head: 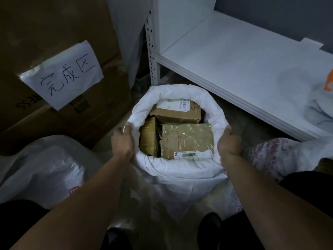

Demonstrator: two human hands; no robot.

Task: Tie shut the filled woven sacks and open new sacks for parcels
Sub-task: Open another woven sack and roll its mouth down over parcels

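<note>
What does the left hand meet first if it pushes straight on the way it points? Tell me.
The left hand grips the rim of the woven sack. Pushed on along its forearm's line, it would probably meet the narrow brown parcel standing just inside. Depth is unclear.

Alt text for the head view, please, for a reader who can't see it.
The left hand and right hand grip opposite sides of an open white sack filled with brown parcels. A cardboard box with a handwritten sign stands left, a white shelf right.
</note>
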